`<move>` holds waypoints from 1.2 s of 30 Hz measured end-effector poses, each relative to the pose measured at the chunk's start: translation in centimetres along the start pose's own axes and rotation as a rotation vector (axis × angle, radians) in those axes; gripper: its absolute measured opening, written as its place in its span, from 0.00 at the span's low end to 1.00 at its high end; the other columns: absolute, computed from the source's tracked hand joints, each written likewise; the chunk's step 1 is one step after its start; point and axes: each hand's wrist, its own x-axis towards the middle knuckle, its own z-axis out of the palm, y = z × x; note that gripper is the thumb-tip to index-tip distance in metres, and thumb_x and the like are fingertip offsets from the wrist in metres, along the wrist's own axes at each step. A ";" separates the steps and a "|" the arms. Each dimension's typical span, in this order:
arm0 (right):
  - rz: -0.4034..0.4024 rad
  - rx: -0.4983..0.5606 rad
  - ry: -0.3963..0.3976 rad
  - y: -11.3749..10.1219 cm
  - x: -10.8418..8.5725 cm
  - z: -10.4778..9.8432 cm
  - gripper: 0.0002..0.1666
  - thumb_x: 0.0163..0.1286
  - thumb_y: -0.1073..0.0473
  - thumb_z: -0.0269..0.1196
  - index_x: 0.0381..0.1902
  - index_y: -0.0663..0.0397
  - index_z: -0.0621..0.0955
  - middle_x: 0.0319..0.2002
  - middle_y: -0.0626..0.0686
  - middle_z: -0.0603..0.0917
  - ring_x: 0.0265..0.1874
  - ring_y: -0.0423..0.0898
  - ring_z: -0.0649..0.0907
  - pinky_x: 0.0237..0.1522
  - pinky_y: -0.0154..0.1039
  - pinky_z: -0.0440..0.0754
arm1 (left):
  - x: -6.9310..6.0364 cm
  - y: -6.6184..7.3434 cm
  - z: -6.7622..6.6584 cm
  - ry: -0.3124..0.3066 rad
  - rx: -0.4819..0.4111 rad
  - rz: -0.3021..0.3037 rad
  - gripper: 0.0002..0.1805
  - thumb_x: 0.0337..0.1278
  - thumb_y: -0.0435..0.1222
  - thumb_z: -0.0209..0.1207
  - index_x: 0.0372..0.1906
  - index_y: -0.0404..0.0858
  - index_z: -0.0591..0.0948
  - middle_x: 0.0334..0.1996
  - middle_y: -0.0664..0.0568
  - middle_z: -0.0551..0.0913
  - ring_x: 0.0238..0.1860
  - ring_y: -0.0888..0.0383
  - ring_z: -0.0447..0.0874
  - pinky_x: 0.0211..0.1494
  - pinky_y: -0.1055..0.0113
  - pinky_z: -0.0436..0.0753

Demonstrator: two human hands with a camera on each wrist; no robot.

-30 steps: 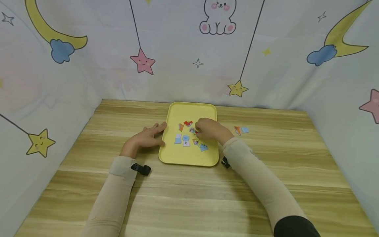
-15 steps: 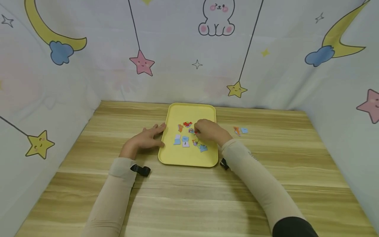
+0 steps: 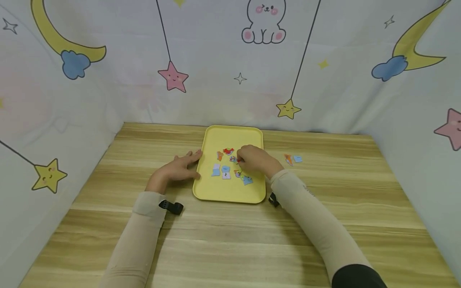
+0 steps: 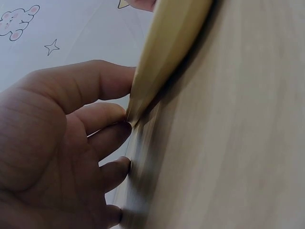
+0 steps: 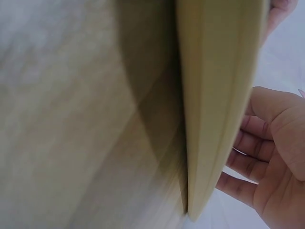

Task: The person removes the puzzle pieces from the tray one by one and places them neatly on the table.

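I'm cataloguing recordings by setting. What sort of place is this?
Probably an indoor booth, perhaps for play or filming: cartoon-printed fabric surrounds three sides of a wood-grain table, where a yellow tray holds small picture pieces.

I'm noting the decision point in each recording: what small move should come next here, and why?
Probably the right hand should ease the red piece toward the multicoloured piece beside it: the hand is already at the red piece, both lie close together, and the left hand touches the yellow tray at its edge, perhaps steadying it. Whether they already join is too small to tell.
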 end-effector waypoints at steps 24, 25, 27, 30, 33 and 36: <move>-0.006 0.041 0.019 0.3 -0.6 0.0 0.13 0.76 0.65 0.61 0.28 0.54 0.76 0.28 0.50 0.73 0.30 0.46 0.72 0.36 0.40 0.69 | -0.1 0.0 0.1 -0.004 -0.016 -0.015 0.51 0.65 0.41 0.67 0.86 0.38 0.52 0.86 0.46 0.48 0.86 0.43 0.31 0.79 0.36 0.22; -0.005 0.041 0.021 0.4 -0.6 0.0 0.13 0.76 0.65 0.61 0.27 0.54 0.76 0.27 0.50 0.73 0.30 0.46 0.72 0.36 0.40 0.69 | -0.1 0.0 0.1 -0.004 -0.018 -0.013 0.51 0.65 0.41 0.67 0.86 0.38 0.52 0.86 0.46 0.48 0.86 0.43 0.31 0.79 0.36 0.22; -0.004 0.042 0.023 0.4 -0.7 -0.1 0.14 0.76 0.65 0.61 0.27 0.53 0.76 0.27 0.50 0.73 0.30 0.46 0.71 0.35 0.40 0.69 | -0.1 0.0 0.1 -0.006 -0.020 -0.011 0.51 0.65 0.41 0.67 0.86 0.38 0.52 0.86 0.46 0.48 0.86 0.43 0.31 0.79 0.36 0.22; -0.004 0.037 0.027 0.6 -0.8 -0.2 0.14 0.75 0.65 0.61 0.27 0.53 0.75 0.27 0.50 0.73 0.30 0.46 0.71 0.35 0.40 0.69 | -0.1 0.0 0.0 -0.007 -0.021 -0.013 0.51 0.65 0.40 0.67 0.86 0.38 0.52 0.86 0.46 0.48 0.86 0.43 0.31 0.79 0.36 0.22; -0.002 0.024 0.024 0.8 -0.9 -0.3 0.12 0.74 0.65 0.61 0.28 0.53 0.76 0.29 0.51 0.73 0.31 0.47 0.72 0.36 0.40 0.69 | -0.2 0.1 0.0 -0.006 -0.023 -0.017 0.51 0.65 0.40 0.67 0.86 0.38 0.52 0.86 0.46 0.48 0.86 0.43 0.31 0.80 0.36 0.22; 0.002 0.017 0.020 0.9 -1.1 -0.5 0.10 0.74 0.66 0.61 0.30 0.55 0.77 0.31 0.52 0.75 0.33 0.47 0.73 0.38 0.41 0.71 | -0.1 0.1 0.0 -0.006 -0.021 -0.011 0.51 0.65 0.40 0.66 0.86 0.38 0.52 0.86 0.46 0.48 0.86 0.43 0.31 0.79 0.37 0.22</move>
